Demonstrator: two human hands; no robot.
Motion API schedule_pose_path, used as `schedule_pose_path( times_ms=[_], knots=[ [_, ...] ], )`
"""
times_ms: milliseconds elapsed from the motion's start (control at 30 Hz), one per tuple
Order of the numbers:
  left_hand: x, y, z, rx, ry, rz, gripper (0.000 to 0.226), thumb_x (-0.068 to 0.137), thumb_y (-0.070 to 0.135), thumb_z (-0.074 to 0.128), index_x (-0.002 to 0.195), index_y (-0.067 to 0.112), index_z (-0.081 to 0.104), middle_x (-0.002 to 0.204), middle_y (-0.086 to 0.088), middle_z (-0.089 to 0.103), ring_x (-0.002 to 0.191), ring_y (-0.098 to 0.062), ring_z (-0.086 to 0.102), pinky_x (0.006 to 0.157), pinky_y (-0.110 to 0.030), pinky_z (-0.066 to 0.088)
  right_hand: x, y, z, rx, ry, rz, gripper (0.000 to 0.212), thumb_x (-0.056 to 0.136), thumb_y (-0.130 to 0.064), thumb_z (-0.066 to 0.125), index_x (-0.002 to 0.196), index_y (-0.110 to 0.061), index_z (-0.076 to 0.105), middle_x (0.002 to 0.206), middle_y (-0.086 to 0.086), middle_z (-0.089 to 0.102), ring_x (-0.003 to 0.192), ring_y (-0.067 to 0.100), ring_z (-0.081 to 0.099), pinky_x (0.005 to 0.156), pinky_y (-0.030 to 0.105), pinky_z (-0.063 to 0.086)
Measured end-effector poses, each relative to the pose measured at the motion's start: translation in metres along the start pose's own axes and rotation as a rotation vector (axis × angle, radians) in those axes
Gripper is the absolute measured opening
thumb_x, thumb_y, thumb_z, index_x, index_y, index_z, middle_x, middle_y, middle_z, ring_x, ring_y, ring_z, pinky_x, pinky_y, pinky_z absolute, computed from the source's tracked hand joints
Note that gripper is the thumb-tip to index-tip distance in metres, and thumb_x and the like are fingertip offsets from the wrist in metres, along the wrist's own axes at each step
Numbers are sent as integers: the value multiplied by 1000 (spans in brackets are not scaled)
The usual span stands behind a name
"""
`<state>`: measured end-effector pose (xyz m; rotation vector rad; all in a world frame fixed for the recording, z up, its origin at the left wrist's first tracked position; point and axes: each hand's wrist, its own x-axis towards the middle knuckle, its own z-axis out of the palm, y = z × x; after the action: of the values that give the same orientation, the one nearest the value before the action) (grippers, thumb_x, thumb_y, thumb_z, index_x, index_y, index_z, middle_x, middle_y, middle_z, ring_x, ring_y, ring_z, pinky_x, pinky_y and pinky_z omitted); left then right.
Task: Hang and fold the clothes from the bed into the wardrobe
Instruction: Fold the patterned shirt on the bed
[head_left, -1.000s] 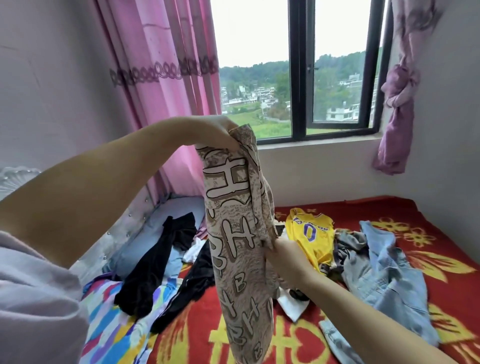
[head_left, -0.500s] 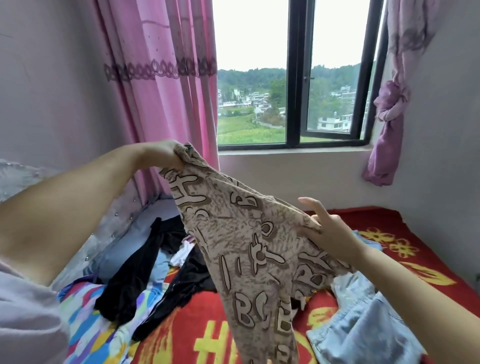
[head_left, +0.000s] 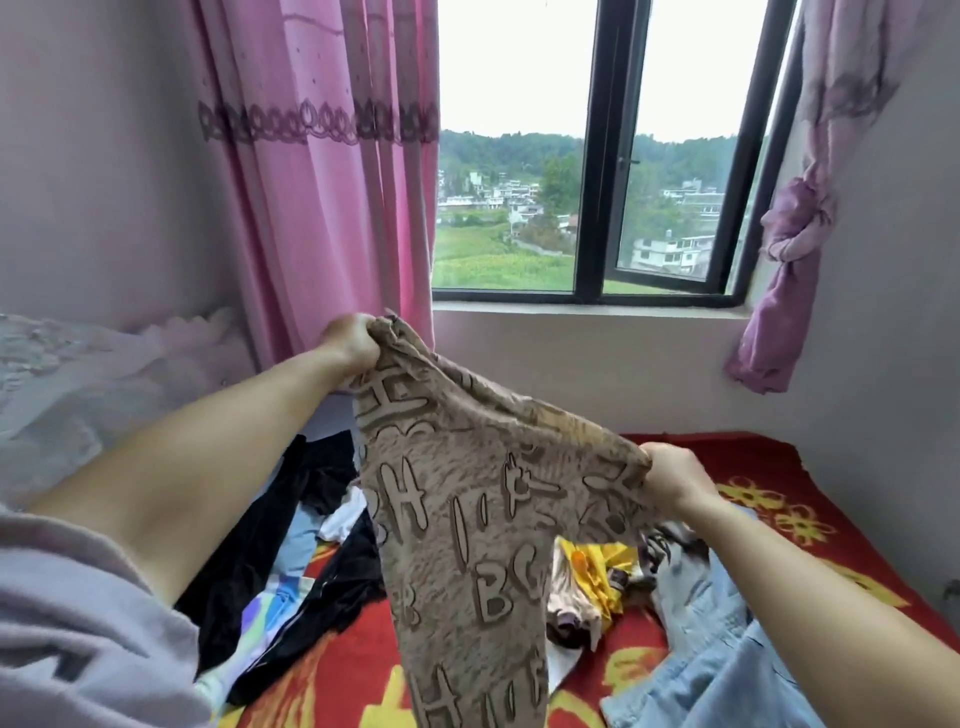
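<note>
A tan garment printed with brown letters (head_left: 467, 509) hangs spread in the air above the bed. My left hand (head_left: 353, 340) grips its upper left corner, raised near the pink curtain. My right hand (head_left: 675, 475) grips its right edge, lower and to the right. The cloth stretches between both hands and its lower part drops out of the frame's bottom. On the red bed cover (head_left: 810, 551) below lie black clothes (head_left: 311, 561), a yellow jersey (head_left: 597, 566) and pale blue jeans (head_left: 711, 660). The wardrobe is out of view.
A pink curtain (head_left: 322, 197) hangs at the left of the black-framed window (head_left: 597, 156); a knotted purple curtain (head_left: 795, 249) hangs at its right. A white headboard (head_left: 78, 374) stands at the left. Walls close the bed in on the far and right sides.
The garment hung narrow from my raised left hand; now it is spread wide. My left hand has come down, and my right hand has closed on the garment's right edge and pulled it outward.
</note>
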<state>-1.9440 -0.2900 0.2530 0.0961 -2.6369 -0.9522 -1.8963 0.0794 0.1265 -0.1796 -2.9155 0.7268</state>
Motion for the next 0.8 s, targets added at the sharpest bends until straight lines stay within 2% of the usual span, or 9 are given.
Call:
schedule_pose_path(
  times_ms=[67, 167, 333, 433, 567, 633, 667, 733, 800],
  knots=[
    [15, 8, -6, -45, 146, 55, 35, 85, -4, 41, 88, 17, 69, 105, -8, 69, 100, -28, 60, 82, -28, 43, 19, -15, -15, 28, 128, -30, 12, 83, -22, 56, 83, -14, 66, 94, 12, 69, 89, 31, 62, 70, 31, 44],
    [31, 13, -43, -46, 300, 159, 28, 84, -1, 47, 96, 9, 70, 105, -18, 69, 102, -32, 62, 77, -32, 45, 36, -38, -53, 69, 274, -89, 10, 87, -20, 54, 81, -17, 61, 82, 7, 62, 77, 26, 53, 64, 29, 34],
    [14, -5, -78, -67, 358, 302, 25, 81, -3, 53, 99, 5, 68, 86, -11, 65, 79, -21, 56, 64, -25, 38, 32, -52, -86, -6, 421, -169, 10, 87, -16, 52, 80, -19, 58, 77, 10, 58, 74, 29, 52, 66, 33, 39],
    [-18, -50, -74, -145, 204, 293, 28, 79, -10, 53, 98, 5, 66, 87, -10, 65, 81, -20, 57, 71, -30, 49, 17, -55, -58, -42, 333, -143, 12, 83, -13, 53, 78, -20, 62, 77, 8, 63, 74, 29, 54, 69, 35, 44],
    [-85, -150, -36, -46, -77, 250, 41, 74, -15, 51, 90, 19, 66, 72, 16, 66, 70, 2, 60, 63, -9, 44, -19, -37, 41, -149, 96, -108, 16, 81, -9, 59, 86, -19, 71, 87, 14, 70, 80, 34, 60, 69, 35, 42],
    [-125, -207, 0, 83, -209, 219, 19, 78, 1, 53, 87, 10, 67, 81, 2, 68, 83, -22, 64, 74, -26, 47, -46, -17, 106, -227, 10, -143, 26, 79, -2, 58, 92, -18, 74, 91, 16, 71, 87, 36, 63, 72, 38, 45],
    [-147, -240, 23, 161, -256, 212, 22, 78, 13, 50, 86, 3, 68, 84, -10, 68, 85, -31, 64, 75, -35, 46, -63, -4, 143, -255, -32, -186, 31, 77, 1, 57, 95, -17, 76, 94, 16, 72, 89, 36, 65, 73, 40, 47],
    [-196, -303, 65, 302, -362, 248, 32, 75, 24, 47, 79, 1, 68, 78, -18, 65, 77, -35, 63, 70, -41, 42, -99, 27, 217, -235, -127, -303, 36, 74, 3, 58, 97, -17, 78, 101, 12, 73, 95, 35, 67, 78, 44, 49],
    [-256, -367, 109, 428, -419, 312, 11, 64, 13, 68, 74, 8, 66, 73, -12, 63, 70, -31, 64, 69, -38, 37, -135, 63, 291, -234, -234, -395, 34, 70, 5, 66, 95, -16, 78, 105, 8, 73, 100, 33, 67, 82, 48, 47]
  ],
)
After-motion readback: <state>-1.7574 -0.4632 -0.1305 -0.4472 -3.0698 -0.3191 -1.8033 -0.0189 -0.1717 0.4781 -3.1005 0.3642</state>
